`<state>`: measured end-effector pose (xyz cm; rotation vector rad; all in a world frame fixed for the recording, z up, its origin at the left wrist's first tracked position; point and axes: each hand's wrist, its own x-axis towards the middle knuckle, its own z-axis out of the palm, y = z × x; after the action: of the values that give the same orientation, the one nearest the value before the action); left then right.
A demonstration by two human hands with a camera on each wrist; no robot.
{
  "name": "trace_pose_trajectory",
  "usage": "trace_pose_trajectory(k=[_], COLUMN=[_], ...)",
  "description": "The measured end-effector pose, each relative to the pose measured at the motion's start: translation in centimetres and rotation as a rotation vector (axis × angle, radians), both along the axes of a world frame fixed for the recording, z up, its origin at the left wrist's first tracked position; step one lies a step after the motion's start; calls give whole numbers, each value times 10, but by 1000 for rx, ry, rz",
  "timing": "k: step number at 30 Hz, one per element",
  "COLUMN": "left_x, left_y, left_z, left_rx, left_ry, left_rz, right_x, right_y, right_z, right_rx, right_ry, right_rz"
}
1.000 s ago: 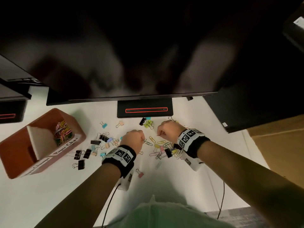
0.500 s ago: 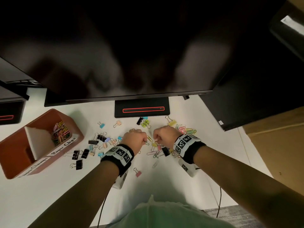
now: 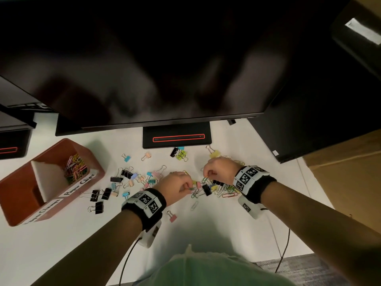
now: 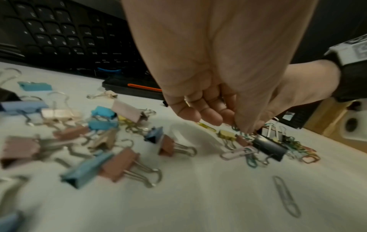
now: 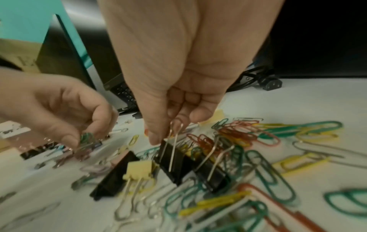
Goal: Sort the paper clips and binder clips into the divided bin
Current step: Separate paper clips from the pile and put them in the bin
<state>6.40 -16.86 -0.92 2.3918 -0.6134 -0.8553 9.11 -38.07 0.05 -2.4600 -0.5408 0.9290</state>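
left hand (image 5: 65, 109) pinches green paper clips (image 5: 87, 138); right hand (image 5: 178, 78) pinches something hidden | right-wrist view only

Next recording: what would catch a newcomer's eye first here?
Two hands meeting mid-desk over a scatter of coloured paper clips and binder clips: the left hand pinches green paper clips, and the right hand touches a black binder clip's wire handle. At far left, the orange divided bin holds paper clips in one compartment.
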Motion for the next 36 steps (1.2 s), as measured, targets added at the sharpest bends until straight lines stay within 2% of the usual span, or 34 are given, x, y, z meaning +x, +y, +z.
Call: trace_pose_trajectory(k=[4,7,14,19,24,36], left_x=[-14,-23,-25,-19,-19,-20], left_y=[-16,-24,-20,-15,-16,-9], left_z=[-4,-11,-20,-19,-15,-13], left_rx=[9,79,131,177,192,184], left_ry=[47,15,-146,-138,-122,-92], left_rz=[126,179,166,138,101,28], right_x=[-1,-3,-6,-7,2,13], right_y=[9,10,8,5,-9,8], right_z=[-4,-4,-6,-5,-1,-9], right_rx=[-54,-57,-77,-87,-14,-203], right_ry=[-25,-29,-8,-14,-95,-102], right_rz=[109,137,61,41,-128,20])
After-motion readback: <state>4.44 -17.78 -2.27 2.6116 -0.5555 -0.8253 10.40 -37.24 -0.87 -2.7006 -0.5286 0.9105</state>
